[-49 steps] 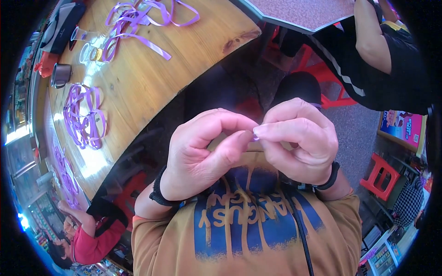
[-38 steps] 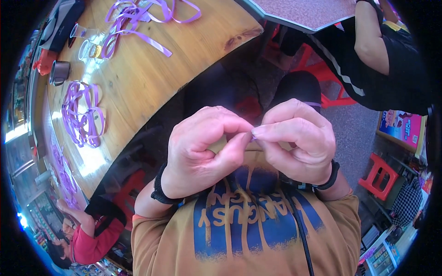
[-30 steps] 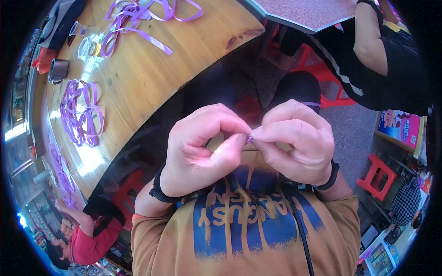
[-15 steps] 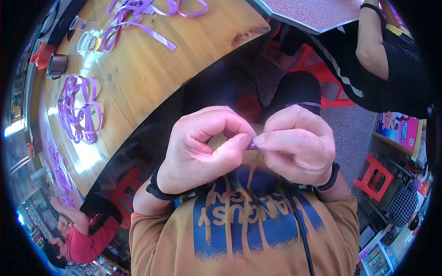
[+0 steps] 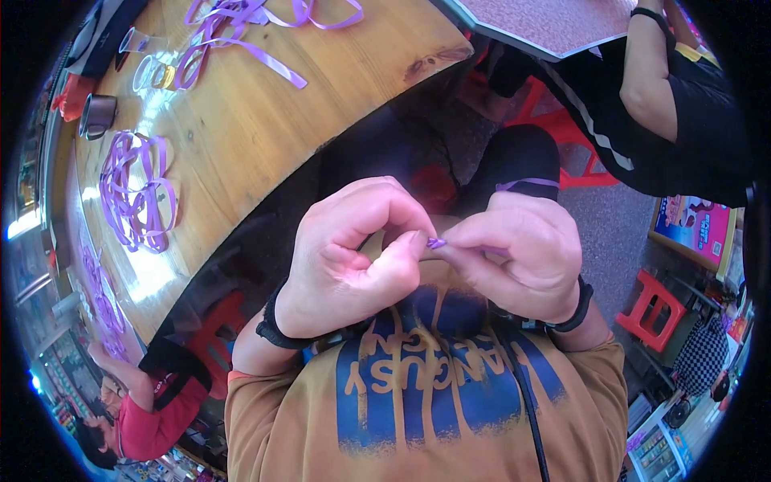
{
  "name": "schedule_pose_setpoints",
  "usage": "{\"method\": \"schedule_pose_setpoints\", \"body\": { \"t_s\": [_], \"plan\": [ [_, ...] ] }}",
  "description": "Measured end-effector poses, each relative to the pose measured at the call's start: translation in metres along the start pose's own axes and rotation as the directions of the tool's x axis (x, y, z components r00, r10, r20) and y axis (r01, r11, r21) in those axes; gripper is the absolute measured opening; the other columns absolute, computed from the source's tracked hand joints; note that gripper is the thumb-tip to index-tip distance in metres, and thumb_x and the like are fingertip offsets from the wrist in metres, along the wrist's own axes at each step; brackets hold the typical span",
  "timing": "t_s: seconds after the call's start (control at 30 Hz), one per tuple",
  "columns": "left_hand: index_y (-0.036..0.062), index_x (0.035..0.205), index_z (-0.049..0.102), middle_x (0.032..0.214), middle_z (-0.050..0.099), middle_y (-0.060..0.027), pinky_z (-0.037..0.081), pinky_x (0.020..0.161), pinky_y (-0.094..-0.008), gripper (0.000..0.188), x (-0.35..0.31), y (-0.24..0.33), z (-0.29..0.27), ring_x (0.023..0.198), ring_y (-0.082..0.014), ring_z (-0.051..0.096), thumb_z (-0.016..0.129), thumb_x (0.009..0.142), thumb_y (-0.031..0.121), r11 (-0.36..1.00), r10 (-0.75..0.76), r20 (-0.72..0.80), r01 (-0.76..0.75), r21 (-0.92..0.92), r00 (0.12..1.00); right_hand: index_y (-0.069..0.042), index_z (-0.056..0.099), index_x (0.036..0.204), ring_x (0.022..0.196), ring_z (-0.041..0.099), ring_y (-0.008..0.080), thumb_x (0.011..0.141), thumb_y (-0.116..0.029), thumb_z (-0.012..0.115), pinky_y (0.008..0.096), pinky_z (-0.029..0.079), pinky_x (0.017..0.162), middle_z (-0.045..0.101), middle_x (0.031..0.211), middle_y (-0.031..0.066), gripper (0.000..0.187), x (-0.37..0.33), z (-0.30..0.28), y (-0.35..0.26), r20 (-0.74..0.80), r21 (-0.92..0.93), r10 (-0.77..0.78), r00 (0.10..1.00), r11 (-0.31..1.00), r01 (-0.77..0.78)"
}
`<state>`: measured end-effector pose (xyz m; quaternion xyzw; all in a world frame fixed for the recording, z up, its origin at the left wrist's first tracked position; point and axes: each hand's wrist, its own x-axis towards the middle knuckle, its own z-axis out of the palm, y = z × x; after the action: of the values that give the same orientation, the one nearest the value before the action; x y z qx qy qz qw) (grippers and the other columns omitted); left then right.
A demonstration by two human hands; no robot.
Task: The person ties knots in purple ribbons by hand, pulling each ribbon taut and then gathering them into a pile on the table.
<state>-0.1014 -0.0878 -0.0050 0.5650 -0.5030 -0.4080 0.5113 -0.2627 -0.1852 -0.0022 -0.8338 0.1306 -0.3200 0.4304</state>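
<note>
Head view: our left hand and right hand pinched purple ribbon between fingers; tiny grip area, so we judged it could slip loose.

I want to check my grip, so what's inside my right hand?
Your right hand pinches purple ribbon, a small bit of which shows where it meets your left hand. Anything deeper inside the curled grip is covered.

Glossy wooden table, shiny purple ribbon, matt brown cloth shirt
</note>
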Motion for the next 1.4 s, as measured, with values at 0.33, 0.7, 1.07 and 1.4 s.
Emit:
{"method": "schedule_pose_setpoints", "body": {
  "t_s": [0.33, 0.7, 1.07, 1.4],
  "plan": [
    [-0.0005, 0.071, 0.053, 0.072, 0.052, -0.0066, 0.039, 0.062, -0.0253, 0.006, -0.003, 0.001, -0.003, 0.068, -0.0158, 0.050, 0.052, 0.067, -0.005, 0.998, 0.016, 0.012, -0.017, 0.064, 1.000, -0.004, 0.062, 0.076, 0.042, 0.048, 0.0138, 0.061, 0.004, 0.070, 0.0253, 0.032, 0.040, 0.054, 0.056, 0.0028, 0.018, 0.000, 0.000, 0.002, 0.001, -0.025, -0.010, 1.000, 1.000, 0.010],
    [0.0013, 0.082, 0.059, 0.078, 0.057, -0.0079, 0.043, 0.061, -0.0274, 0.017, -0.008, -0.002, -0.008, 0.064, -0.0182, 0.054, 0.058, 0.065, -0.002, 0.978, 0.098, -0.058, -0.085, 0.192, 0.994, -0.003, 0.061, 0.074, 0.042, 0.046, 0.0141, 0.061, 0.005, 0.068, 0.0241, 0.033, 0.040, 0.051, 0.055, 0.0024, 0.017, -0.001, 0.002, 0.000, -0.002, 0.008, -0.005, 1.000, 1.000, 0.005],
    [0.0061, 0.066, 0.055, 0.064, 0.053, -0.0048, 0.042, 0.070, -0.0335, 0.010, -0.002, -0.001, -0.003, 0.063, -0.0216, 0.054, 0.057, 0.056, 0.001, 0.791, 0.345, 0.134, -0.365, 0.491, 0.929, -0.005, 0.061, 0.075, 0.042, 0.048, 0.0182, 0.063, 0.004, 0.067, 0.0271, 0.035, 0.041, 0.050, 0.054, 0.0047, 0.016, -0.008, 0.009, 0.002, 0.021, 0.031, -0.022, 1.000, 0.999, 0.021],
    [0.0030, 0.080, 0.059, 0.076, 0.057, -0.0077, 0.041, 0.075, -0.0338, 0.015, -0.007, -0.003, -0.019, 0.075, -0.0242, 0.055, 0.052, 0.069, 0.010, 0.974, 0.130, 0.218, -0.165, 0.154, 0.967, -0.005, 0.061, 0.075, 0.041, 0.047, 0.0174, 0.063, 0.002, 0.069, 0.0272, 0.033, 0.039, 0.046, 0.051, 0.0035, 0.016, -0.007, 0.003, -0.001, 0.062, 0.083, -0.010, 0.998, 0.997, 0.004]
  ]
}}
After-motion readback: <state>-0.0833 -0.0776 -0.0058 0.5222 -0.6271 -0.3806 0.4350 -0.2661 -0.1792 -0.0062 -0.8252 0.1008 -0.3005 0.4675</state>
